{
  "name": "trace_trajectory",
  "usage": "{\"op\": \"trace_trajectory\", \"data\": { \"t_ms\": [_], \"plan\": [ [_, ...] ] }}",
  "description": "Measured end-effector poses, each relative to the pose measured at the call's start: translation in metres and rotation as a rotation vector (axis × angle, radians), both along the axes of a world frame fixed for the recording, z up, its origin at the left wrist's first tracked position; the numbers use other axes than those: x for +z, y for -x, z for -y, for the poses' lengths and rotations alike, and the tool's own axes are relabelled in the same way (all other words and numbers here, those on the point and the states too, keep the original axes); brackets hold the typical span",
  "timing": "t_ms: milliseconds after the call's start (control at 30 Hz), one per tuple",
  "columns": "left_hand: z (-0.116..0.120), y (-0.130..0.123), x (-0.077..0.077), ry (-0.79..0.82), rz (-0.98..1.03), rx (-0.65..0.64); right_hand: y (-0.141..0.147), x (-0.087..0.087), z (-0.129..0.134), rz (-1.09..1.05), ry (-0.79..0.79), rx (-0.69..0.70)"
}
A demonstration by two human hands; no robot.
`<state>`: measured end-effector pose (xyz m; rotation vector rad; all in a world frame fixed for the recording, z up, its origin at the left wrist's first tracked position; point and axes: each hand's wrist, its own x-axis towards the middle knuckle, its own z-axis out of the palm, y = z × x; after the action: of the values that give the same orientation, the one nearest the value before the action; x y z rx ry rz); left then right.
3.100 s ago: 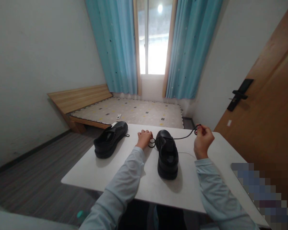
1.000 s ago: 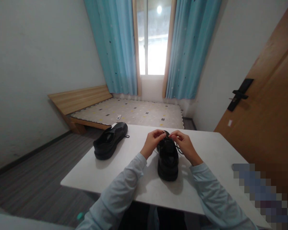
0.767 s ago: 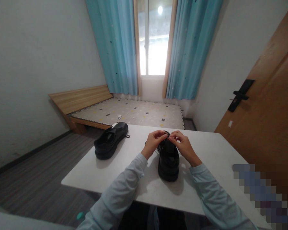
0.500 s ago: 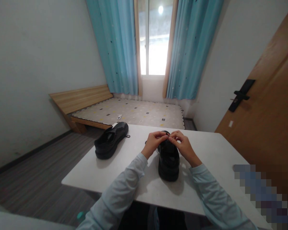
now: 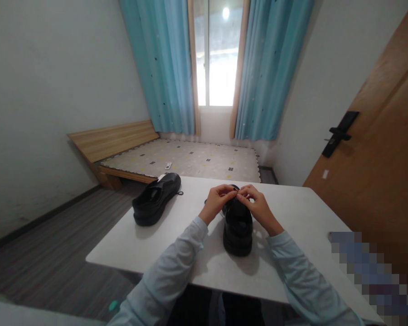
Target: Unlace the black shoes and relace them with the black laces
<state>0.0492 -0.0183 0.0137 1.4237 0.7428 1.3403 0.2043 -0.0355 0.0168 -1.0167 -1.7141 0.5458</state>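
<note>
A black shoe stands upright on the white table, its heel towards me. Over its front part, my left hand and my right hand meet with fingertips pinched together. Both appear to grip the dark shoelace, though the fingers cover most of it and the upper of the shoe. A small loop of lace shows just left of my left hand. To the left, a second black shoe lies apart from both hands, toe pointing away, with a lace loop sticking out on its right side.
Beyond the table is a bed with a small white remote on it. A wooden door with a black handle is at the right. A blurred-out patch covers the table's right edge. Blue curtains flank the window.
The view has shifted very slightly. Both hands stay at the same place over the shoe, with only a small movement of the fingertips. Neither shoe has moved on the table.
</note>
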Motion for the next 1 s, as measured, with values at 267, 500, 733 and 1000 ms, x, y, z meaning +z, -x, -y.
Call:
{"op": "trace_trajectory", "data": {
  "t_ms": [267,500,733,1000],
  "plan": [
    [-0.006,0.012,0.009,-0.053,0.02,0.009,-0.012,-0.009,-0.007,0.236,-0.113,-0.036],
    [-0.016,0.027,0.032,-0.037,-0.009,0.029,-0.016,-0.009,-0.008,0.228,-0.045,-0.03],
    [-0.033,0.039,0.075,-0.181,-0.033,0.13,-0.031,-0.015,-0.025,-0.02,0.064,-0.134],
    [-0.043,0.035,0.125,-0.317,-0.1,0.173,-0.045,-0.033,-0.036,0.037,0.326,-0.067]
  ]
}}
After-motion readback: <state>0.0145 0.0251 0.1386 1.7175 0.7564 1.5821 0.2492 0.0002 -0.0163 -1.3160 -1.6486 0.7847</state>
